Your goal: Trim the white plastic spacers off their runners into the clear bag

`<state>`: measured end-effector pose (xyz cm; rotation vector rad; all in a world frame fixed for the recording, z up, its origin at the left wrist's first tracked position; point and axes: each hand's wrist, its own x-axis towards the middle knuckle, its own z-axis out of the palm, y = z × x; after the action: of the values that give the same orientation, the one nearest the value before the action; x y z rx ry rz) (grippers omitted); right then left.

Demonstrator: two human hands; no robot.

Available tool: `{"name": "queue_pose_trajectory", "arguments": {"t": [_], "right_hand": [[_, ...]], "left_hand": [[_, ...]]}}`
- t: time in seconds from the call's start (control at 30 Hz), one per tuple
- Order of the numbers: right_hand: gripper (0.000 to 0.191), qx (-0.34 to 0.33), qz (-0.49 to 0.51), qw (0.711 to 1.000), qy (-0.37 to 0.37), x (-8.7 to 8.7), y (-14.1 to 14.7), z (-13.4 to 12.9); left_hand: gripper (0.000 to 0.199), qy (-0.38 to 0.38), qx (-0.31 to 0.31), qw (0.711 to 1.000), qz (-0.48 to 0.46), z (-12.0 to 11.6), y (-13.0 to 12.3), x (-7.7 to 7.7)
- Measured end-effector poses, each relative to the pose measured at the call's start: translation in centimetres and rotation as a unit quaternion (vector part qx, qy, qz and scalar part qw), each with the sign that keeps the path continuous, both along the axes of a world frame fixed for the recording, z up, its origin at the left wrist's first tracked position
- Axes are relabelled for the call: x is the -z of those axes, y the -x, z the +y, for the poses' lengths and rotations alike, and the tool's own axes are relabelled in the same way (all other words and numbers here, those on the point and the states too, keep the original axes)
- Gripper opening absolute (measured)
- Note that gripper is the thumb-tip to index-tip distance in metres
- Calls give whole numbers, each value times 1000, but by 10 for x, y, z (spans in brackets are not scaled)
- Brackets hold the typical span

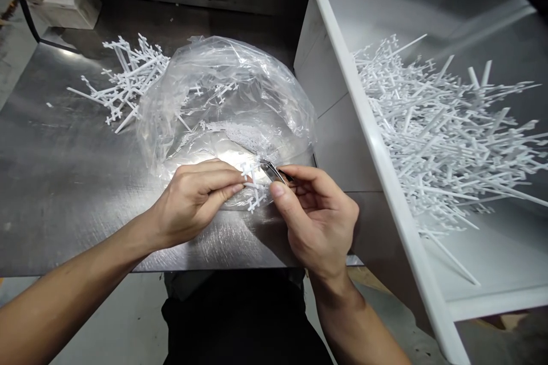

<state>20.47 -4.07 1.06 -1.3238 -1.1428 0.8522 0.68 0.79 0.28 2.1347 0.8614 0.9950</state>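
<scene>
Two bare hands: both just in front of the clear plastic bag (257,60), the landmark for every place below, and close together above its near edge.
Left hand (203,199): at the bag's near side, left of its middle; thumb and fingers drawn together in a narrow pinch on a white branched piece (253,186).
Branched piece: before the bag's opening, between the two hands; a thin stem with short cross-shaped arms, its tips pointing up and down.
Right hand (319,217): at the bag's near right; thumb and forefinger closed about a metal clipper (273,171), the other fingers curled beneath.
Clipper: before the bag's opening, its head toward the branched piece; whether the two touch cannot be told.
Bag contents: small white bits (242,130) spread across the bag's floor; a few larger branched pieces show through its film farther back.
Loose pile (135,71): white branched pieces, tangled, at the bag's far left, beside its film.
White bin (377,148): right of the bag, its walls rising above the tabletop.
Bin heap (445,137): many white branched pieces inside the bin, well to the bag's right, stems pointing in all directions.
Metal table (64,194): beneath the bag, scratched and reflective.
Socket box (72,3): beyond the bag, to the far left.
</scene>
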Motion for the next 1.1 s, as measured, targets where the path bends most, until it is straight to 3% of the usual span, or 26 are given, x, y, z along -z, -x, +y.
{"name": "queue_pose_trajectory", "arguments": {"t": [0.37,0.5,0.67,1.1], "right_hand": [[9,-8,2,1000,-12,1,-1,1],[6,-15,45,998,30,2,-2,4],[7,-16,87,996,17,-2,-1,4],[9,-49,70,996,28,-8,2,4]], "left_hand": [[15,-23,28,999,31,0,2,3],[15,-4,21,998,57,0,3,2],[18,34,2,997,72,0,3,2],[14,-22,23,998,57,0,0,3]]}}
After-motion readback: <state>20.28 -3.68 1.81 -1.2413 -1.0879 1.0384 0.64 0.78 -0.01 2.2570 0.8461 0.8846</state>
